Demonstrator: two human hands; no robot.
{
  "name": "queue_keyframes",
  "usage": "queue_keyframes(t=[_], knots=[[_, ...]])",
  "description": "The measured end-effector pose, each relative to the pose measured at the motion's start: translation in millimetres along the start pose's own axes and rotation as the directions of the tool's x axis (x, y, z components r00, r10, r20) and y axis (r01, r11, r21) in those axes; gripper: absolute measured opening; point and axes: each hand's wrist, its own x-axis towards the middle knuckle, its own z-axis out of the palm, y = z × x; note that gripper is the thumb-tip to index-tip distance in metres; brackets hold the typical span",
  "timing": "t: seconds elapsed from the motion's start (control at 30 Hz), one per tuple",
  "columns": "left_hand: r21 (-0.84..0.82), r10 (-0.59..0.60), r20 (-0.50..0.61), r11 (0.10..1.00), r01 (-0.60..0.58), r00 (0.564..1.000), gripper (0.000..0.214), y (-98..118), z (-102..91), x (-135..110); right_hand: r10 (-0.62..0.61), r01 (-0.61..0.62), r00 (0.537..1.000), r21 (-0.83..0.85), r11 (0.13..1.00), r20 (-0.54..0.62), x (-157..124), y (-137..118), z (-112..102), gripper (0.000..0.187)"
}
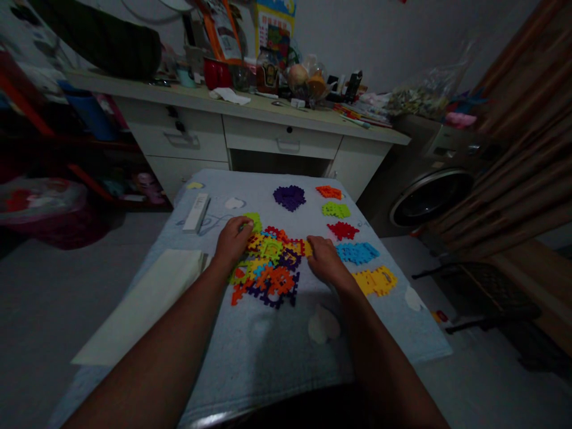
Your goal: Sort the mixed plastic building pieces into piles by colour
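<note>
A loose pile of interlocking plastic puzzle pieces (270,249) in several colours lies in the middle of the cloth-covered table (277,369). My left hand (235,239) is at the pile's left edge, fingers curled in against a lime-green piece (254,221). On the opposite side, my right hand (323,257) has its fingers bent around a yellow piece (308,248); its fingertips are partly hidden. Orange pieces (280,279) and dark purple pieces (272,298) lie at the near side of the pile.
Sorted groups run down the right side: orange (329,192), green (336,210), red (343,230), blue (357,253) and yellow (376,280). A purple group (289,197) lies at the back. To the left are a white box (196,213) and a pale folded sheet (147,304).
</note>
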Motion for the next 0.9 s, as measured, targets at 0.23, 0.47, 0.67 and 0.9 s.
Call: queue_keyframes(t=[0.23, 0.47, 0.67, 0.9], knots=[[0.023, 0.004, 0.0, 1.0, -0.004, 1.0, 0.032, -1.5, 0.5, 0.3, -0.05, 0.068, 0.99, 0.137, 0.988, -0.128, 4.8, -0.5, 7.6, 0.057], [0.043, 0.017, 0.007, 0.999, -0.017, 1.0, 0.033, -3.0, 0.6, 0.9, 0.01, 0.091, 0.938, 0.274, 0.957, -0.347, 4.2, -9.0, 0.4, 0.056], [0.056, 0.009, 0.009, 0.998, -0.01, 1.0, 0.033, -3.7, 1.1, 0.7, 0.031, 0.083, 0.939, 0.313, 0.946, -0.342, -2.0, -2.1, -28.1, 0.054], [0.087, -0.013, 0.017, 0.996, 0.012, 1.0, 0.032, 2.8, -1.6, -0.8, -0.006, 0.052, 0.991, 0.352, 0.934, -0.131, -33.8, 43.1, -72.3, 0.046]])
